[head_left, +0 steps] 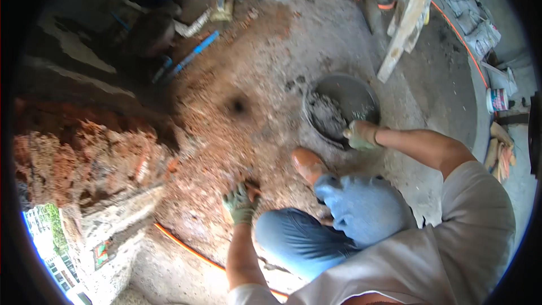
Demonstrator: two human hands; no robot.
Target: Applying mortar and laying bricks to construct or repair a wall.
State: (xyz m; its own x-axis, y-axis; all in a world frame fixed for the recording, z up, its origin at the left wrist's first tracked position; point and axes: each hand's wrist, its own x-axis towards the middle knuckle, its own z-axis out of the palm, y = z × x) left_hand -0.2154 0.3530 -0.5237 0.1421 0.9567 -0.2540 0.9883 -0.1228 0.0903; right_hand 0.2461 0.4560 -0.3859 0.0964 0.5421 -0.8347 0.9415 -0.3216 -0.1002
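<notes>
Left hand [241, 203]: gloved, fingers curled down onto a reddish brick piece [252, 191] on the floor; it looks closed around the piece, though the glove hides most of it.
Right hand [361, 135]: gloved, closed on the near rim of the pan [361, 93]; whether it also holds a tool I cannot tell.
Pan: round, dark, on the floor just ahead of the right hand, touching it.
Mortar [326, 114]: grey heap in the pan's left half, just left of and beyond the right hand.
Key relation: the mortar lies up and to the right of the left hand, well apart from it, with the shoe [307, 164] and knee [361, 206] between; the right hand is far nearer.
Axis: the pan is round, so it points nowhere; the brick piece is too hidden to give its long axis.
Rubble [226, 118]: reddish brick dust spread ahead of the left hand.
Cable [186, 247]: orange, running along the floor behind and left of the left hand.
Plank [409, 20]: leaning well beyond the right hand.
</notes>
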